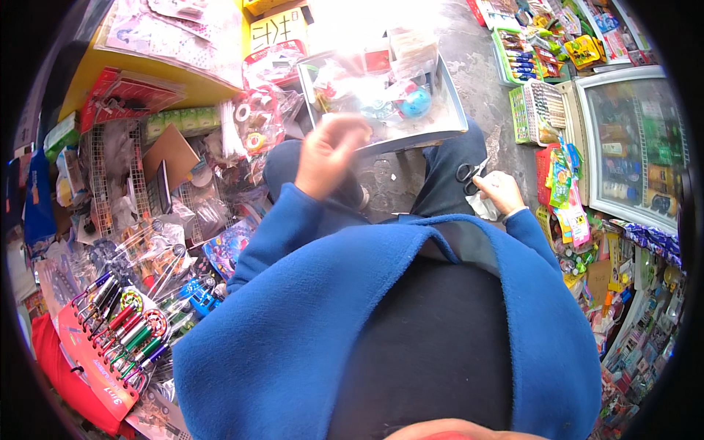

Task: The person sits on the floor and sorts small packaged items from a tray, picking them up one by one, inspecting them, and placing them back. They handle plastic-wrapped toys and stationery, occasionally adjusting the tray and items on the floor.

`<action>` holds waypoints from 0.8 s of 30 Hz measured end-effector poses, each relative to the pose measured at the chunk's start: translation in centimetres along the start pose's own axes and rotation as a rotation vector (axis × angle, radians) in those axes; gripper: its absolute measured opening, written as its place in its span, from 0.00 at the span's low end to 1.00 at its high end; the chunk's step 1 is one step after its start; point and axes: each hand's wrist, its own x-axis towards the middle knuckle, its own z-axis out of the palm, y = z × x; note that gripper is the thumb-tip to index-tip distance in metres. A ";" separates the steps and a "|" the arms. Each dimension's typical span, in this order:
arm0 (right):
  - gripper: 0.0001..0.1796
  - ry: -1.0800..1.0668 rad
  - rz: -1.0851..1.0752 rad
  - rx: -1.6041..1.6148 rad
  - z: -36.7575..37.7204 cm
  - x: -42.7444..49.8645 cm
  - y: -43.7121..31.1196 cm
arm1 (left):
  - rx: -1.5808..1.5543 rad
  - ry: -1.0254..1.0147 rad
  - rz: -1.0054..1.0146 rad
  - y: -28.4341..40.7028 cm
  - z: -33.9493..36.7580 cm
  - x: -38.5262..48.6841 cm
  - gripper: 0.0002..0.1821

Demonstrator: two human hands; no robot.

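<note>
My left hand [333,157], blurred, hovers at the near left corner of an open box [385,144] before my knees. Its fingers are curled, and whether they hold anything is unclear. Inside the box lie a blue ball-like item [415,103], clear plastic packaging and a stack of thin pale sticks or strips [413,48]; glare washes out part of it. My right hand [501,191], by my right knee, grips black-handled scissors [466,174]. A crumpled white piece [485,209], paper or plastic, shows beneath that hand.
Bagged toys and tape rolls [254,141] crowd the left, with a red card of carabiner penlights [99,357] lower down. A glass-lidded freezer [632,143] and snack baskets [514,55] stand on the right. Grey concrete floor [467,60] runs between.
</note>
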 end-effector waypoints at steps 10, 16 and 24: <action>0.15 -0.256 0.121 0.105 -0.8 -3.6 -3.9 | 1.143 0.246 0.259 -1.0 -3.6 6.9 0.39; 0.14 -0.523 0.071 0.201 0.4 -3.4 -5.1 | 0.399 0.392 0.263 -1.8 -6.7 6.4 0.35; 0.13 -0.599 -0.003 -0.078 4.2 -1.5 -8.3 | -0.773 0.521 -0.134 -2.1 -15.5 2.6 0.24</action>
